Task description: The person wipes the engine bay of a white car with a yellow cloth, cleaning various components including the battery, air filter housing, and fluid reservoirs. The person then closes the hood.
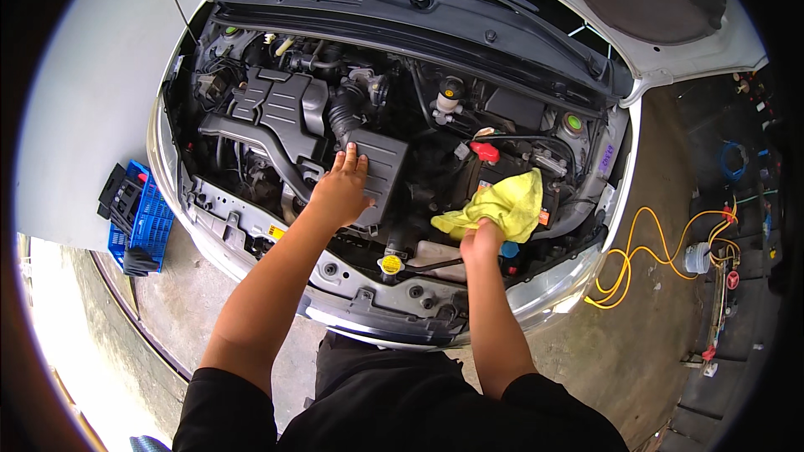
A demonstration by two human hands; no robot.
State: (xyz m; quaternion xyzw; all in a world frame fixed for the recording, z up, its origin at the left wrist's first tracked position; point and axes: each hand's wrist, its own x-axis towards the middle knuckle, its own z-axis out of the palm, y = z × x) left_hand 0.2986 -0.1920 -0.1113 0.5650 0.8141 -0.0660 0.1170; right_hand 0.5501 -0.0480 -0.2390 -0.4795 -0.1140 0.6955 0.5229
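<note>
My left hand (pixel 340 191) lies with outstretched fingers on the black air filter box (pixel 381 169) in the engine bay. In my right hand (pixel 482 243) is a yellow cloth (pixel 512 203), bunched at the grip and spread over the car battery (pixel 486 182). A red terminal cover (pixel 484 151) sits just behind the cloth, which hides much of the battery's top. Between my hands, near the front edge, is a yellow-topped radiator cap (pixel 391 264). A blue cap (pixel 509 249) shows beside my right wrist.
The raised bonnet (pixel 670 8) hangs over the far right. Left of the car, a blue plastic crate (pixel 152 222) stands on the floor with black parts in it. A yellow hose (pixel 624 272) lies coiled at the right. A brake fluid reservoir (pixel 449 96) rises behind the battery.
</note>
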